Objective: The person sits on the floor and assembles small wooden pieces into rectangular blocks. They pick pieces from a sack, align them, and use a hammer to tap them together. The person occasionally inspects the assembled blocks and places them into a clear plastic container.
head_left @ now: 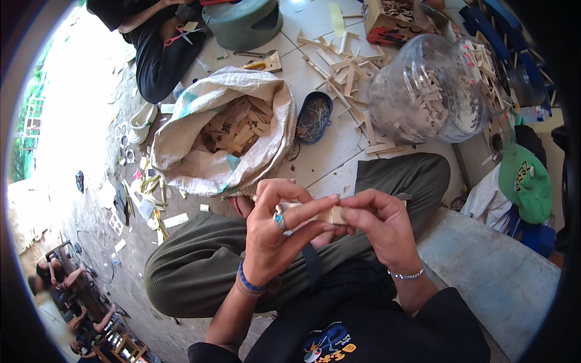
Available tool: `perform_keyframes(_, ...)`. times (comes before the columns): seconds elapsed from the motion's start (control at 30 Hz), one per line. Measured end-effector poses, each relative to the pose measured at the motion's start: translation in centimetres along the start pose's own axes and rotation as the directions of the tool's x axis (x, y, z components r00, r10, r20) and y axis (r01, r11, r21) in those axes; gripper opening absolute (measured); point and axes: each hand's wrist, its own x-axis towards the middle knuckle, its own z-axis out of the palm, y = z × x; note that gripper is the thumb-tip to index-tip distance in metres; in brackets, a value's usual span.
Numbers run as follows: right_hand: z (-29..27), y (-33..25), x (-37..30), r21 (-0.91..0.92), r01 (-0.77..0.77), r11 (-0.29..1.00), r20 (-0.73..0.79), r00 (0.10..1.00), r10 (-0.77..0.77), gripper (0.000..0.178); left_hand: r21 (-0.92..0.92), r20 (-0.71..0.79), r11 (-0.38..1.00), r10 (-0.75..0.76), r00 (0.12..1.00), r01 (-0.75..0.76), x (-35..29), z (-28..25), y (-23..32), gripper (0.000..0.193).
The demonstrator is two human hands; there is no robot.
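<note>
My left hand is closed on a small pale wooden piece, its index finger and thumb along it. From the other side, the fingertips of my right hand pinch the end of the same piece. Both hands meet above my crossed legs. The fingers hide most of the piece, so its full shape cannot be made out. Just beyond my hands stands a white woven sack, rolled open, with many flat wooden pieces inside. Right of the sack lies a dark blue oval tray of thin nails or pins.
A large clear plastic container holds wooden pieces, with loose wooden strips beside it. A box stands at the back. Another person's leg and scissors are far left. A green cap lies at right.
</note>
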Motion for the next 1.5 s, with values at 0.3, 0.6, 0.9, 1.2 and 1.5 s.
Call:
perform_keyframes(0.3, -7.8, 3.9, 3.8, -0.18, 0.009, 0.984, -0.19, 0.981, -0.043, 0.02, 0.119, 0.149, 0.988, -0.112, 0.982, 0.095, 2.5, 6.7, -5.6, 0.038)
perform_keyframes(0.6, -13.4, 9.4, 9.6, -0.278, -0.109, 0.954, -0.288, 0.957, 0.025, 0.023, -0.183, 0.209, 0.929, -0.284, 0.936, 0.323, 1.9, 12.3, -15.1, 0.033)
perform_keyframes(0.9, -12.8, 11.9, 10.6, -0.397, -0.119, 0.91, -0.261, 0.965, 0.013, 0.027, -0.276, 0.224, 0.866, -0.365, 0.904, 0.418, -0.9, 12.8, -19.5, 0.037)
perform_keyframes(1.2, -13.1, 12.4, 9.9, -0.419, -0.239, 0.876, -0.35, 0.933, 0.087, 0.027, -0.144, 0.217, 0.938, -0.281, 0.935, 0.315, -0.9, 12.0, -18.3, 0.032)
perform_keyframes(1.5, -13.1, 12.3, 10.2, -0.489, -0.192, 0.851, -0.31, 0.95, 0.036, 0.027, -0.228, 0.162, 0.941, -0.218, 0.962, 0.252, -1.0, 11.7, -18.8, 0.026)
